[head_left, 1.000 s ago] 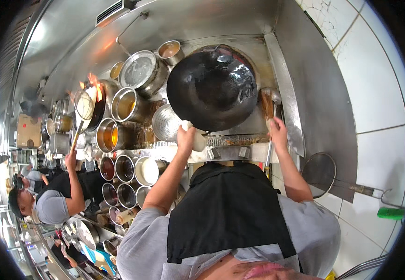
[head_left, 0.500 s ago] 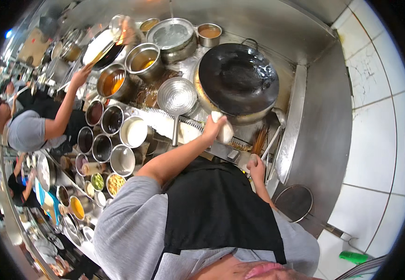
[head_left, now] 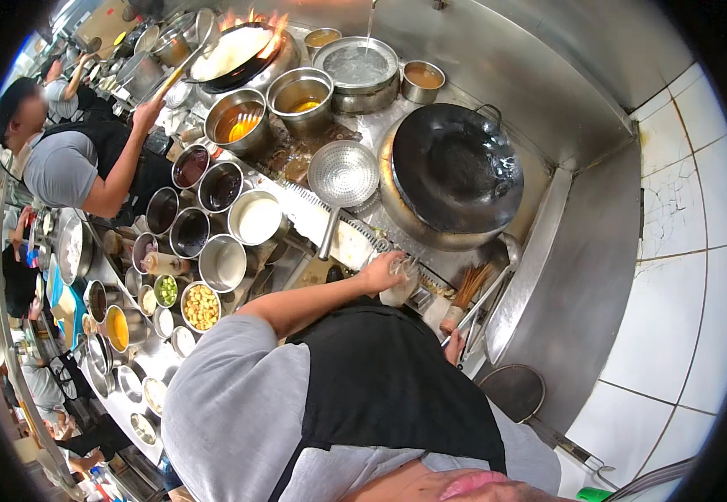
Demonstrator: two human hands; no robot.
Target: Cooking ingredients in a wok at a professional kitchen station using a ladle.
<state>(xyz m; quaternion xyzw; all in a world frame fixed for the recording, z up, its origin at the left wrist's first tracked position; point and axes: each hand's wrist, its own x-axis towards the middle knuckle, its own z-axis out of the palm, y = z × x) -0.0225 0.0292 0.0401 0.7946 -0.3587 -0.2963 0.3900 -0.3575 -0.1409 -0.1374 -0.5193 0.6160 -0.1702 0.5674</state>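
Observation:
My left hand [head_left: 382, 272] is closed on a crumpled whitish cloth [head_left: 400, 287], blurred by motion, at the front edge of the stove. Beyond it a black wok [head_left: 455, 167] sits on the burner ring, its inside dark and shiny. My right hand [head_left: 455, 345] is low at the right, its fingers partly hidden, closed round the handle end of a long metal ladle [head_left: 487, 294]. Just above that hand a bamboo wok brush [head_left: 467, 291] stands bristles up. To the left of the wok lies a perforated strainer [head_left: 343, 173], its handle pointing toward me.
Metal pots of orange liquid [head_left: 236, 122] and a water pot [head_left: 357, 65] stand back left. Several sauce containers [head_left: 219, 186] line the left counter. Beyond them a co-worker [head_left: 87, 167] holds a flaming wok [head_left: 238, 54]. A round mesh skimmer [head_left: 512, 391] is low right.
My left hand has drawn the cloth back from the wok rim toward me. My right hand has left the bamboo brush and moved down to the ladle handle. The view has shifted.

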